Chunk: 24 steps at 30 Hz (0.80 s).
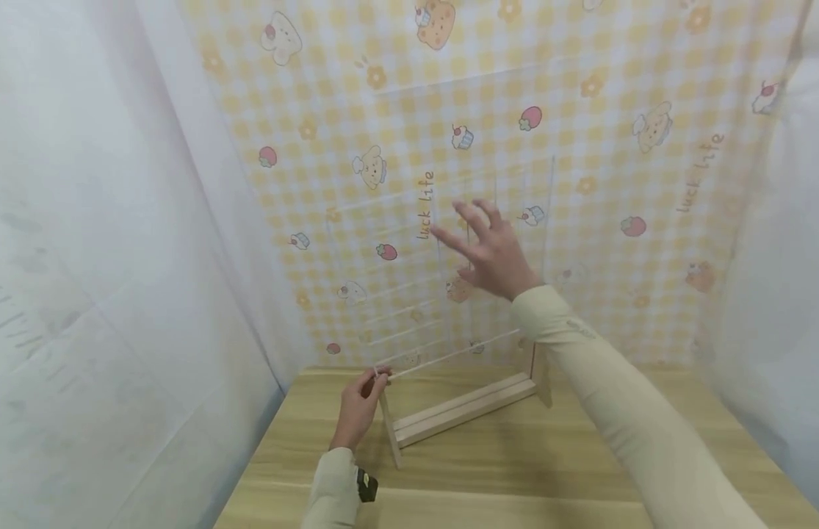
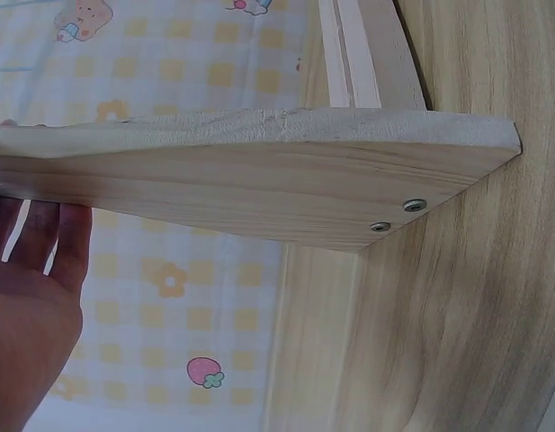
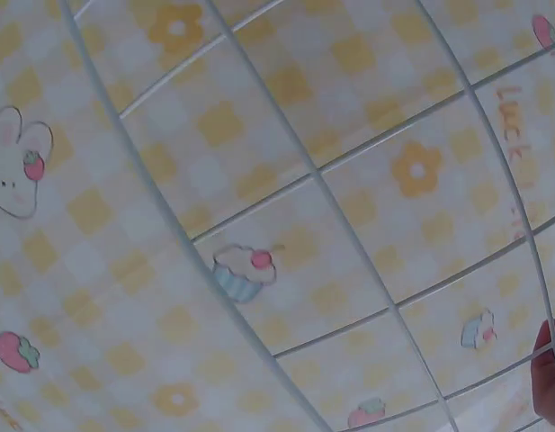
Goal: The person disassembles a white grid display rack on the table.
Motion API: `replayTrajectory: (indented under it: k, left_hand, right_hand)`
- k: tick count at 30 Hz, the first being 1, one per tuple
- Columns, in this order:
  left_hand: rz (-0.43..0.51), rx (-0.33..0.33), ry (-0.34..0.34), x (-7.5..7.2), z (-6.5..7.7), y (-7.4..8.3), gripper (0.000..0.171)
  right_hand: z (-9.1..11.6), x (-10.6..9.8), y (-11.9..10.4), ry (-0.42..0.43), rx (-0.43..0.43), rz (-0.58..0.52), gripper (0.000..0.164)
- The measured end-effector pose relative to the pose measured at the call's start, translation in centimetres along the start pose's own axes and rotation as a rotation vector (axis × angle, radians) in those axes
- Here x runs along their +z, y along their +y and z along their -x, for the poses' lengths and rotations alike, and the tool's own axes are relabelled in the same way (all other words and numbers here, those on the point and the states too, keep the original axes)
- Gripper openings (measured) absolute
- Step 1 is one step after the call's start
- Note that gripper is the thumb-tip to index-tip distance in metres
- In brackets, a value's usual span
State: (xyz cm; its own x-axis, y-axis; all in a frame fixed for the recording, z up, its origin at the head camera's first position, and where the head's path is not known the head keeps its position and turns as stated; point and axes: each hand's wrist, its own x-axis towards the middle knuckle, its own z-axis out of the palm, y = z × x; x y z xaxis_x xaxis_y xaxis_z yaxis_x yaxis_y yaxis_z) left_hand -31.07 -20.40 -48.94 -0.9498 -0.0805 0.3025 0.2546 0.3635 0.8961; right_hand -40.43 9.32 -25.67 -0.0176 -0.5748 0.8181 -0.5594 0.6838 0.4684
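A white wire grid panel (image 1: 449, 357) rises from a pale wooden stand (image 1: 468, 413); its thin wires fade into the checked backdrop. My left hand (image 1: 363, 400) grips the upper end of the stand's left side board, near the grid's lower left corner. In the left wrist view, the fingers (image 2: 57, 236) bend against that side board (image 2: 241, 184), which has two metal screws near its foot. My right hand (image 1: 498, 253) is raised at the grid with fingers spread. In the right wrist view, grid wires (image 3: 358, 241) fill much of the frame, and part of a hand (image 3: 547, 373) shows at the right edge.
The stand sits on a wood-grain table (image 1: 482, 470). Behind it hangs a yellow checked cloth (image 1: 581, 125) with cartoon prints. White sheets (image 1: 85, 294) close off the left and right sides.
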Motion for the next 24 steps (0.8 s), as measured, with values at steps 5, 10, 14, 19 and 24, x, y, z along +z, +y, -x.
replayTrajectory:
  k: [5,10,14,19,24]
  left_hand:
    - [-0.023,-0.006,0.016,0.2,0.2,0.5,0.030]
    - [-0.011,0.004,0.016,0.2,0.2,0.4,0.034]
    - [0.015,0.004,0.045,0.1,0.2,0.1,0.033]
    - [0.004,0.003,0.039,0.3,0.3,-0.1,0.029]
    - [-0.012,0.028,0.033,0.4,0.0,0.2,0.032]
  right_hand:
    - [-2.3,-3.6,2.0,-0.063,0.040,-0.010,0.093]
    - [-2.6,-6.4,3.1,-0.196,0.130,-0.105,0.096]
    - [-1.8,-7.5,3.0,-0.348,0.203,-0.217,0.096]
    - [0.4,-8.3,2.8,-0.502,0.277,-0.256,0.097]
    - [3.5,-8.8,2.6,-0.639,0.324,-0.252,0.097]
